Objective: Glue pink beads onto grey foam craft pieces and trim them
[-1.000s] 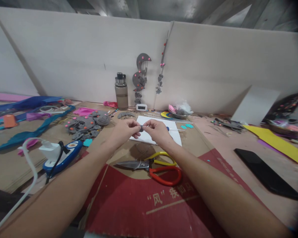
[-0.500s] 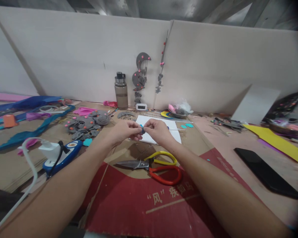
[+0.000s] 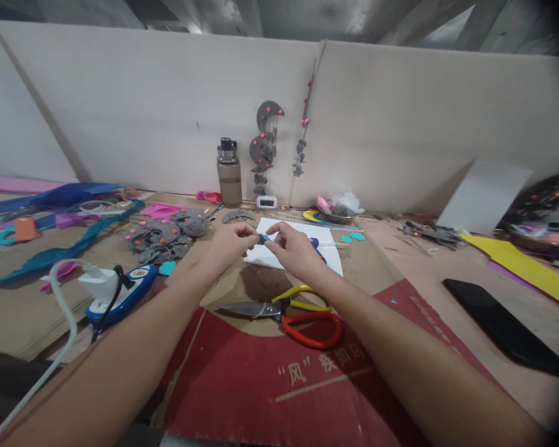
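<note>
Over a white sheet of paper [image 3: 298, 227], my left hand [image 3: 230, 245] pinches a small blue and dark-grey piece [image 3: 263, 238] between thumb and fingertips; its exact kind is too small to make out. Close on its other side is my right hand [image 3: 294, 249], thumb and forefinger parted around the piece's edge. Partly hidden behind the right hand lies a blue tool [image 3: 317, 247] with a clear rod beside it. Below both hands, scissors [image 3: 279, 310] with one yellow and one red handle rest on the cardboard [image 3: 242, 385].
Left are a blue power strip [image 3: 135, 288] with a white plug, grey felt pieces [image 3: 158, 239] with coloured balls, and coloured cloth strips. A bottle [image 3: 229, 177] and a small clock [image 3: 266, 202] stand at the back. A phone [image 3: 503, 326] lies right, near yellow sheeting [image 3: 526, 270].
My right thumb and forefinger have parted from their pinch at the piece. My left hand still holds it, shifted slightly left, and more of the blue tool shows.
</note>
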Demonstrator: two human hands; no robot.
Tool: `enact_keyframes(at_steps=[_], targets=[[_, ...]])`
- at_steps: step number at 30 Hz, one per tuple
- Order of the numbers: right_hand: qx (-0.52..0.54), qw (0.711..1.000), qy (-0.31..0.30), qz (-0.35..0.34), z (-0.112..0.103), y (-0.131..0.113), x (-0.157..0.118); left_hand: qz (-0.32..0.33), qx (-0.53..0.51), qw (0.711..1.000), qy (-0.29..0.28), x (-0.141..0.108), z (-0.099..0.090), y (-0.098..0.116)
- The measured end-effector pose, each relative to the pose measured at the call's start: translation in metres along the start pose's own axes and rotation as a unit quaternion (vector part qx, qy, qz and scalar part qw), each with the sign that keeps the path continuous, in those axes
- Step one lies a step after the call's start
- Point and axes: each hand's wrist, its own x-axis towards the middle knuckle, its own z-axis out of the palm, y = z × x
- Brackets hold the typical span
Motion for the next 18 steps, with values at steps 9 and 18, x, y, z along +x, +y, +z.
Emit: enact_keyframes(at_steps=[9, 18], targets=[[-0.098, 0.992, -0.043, -0.070, 0.006, -0.012, -0.008, 0.001, -0.071, 0.992, 0.109, 0.006, -0.003, -0.004], [-0.146, 0.989, 0.000, -0.027, -0.013, 0.002, 0.002, -0.018, -0.177, 0.975, 0.134, 0.007, -0.006, -0.004]])
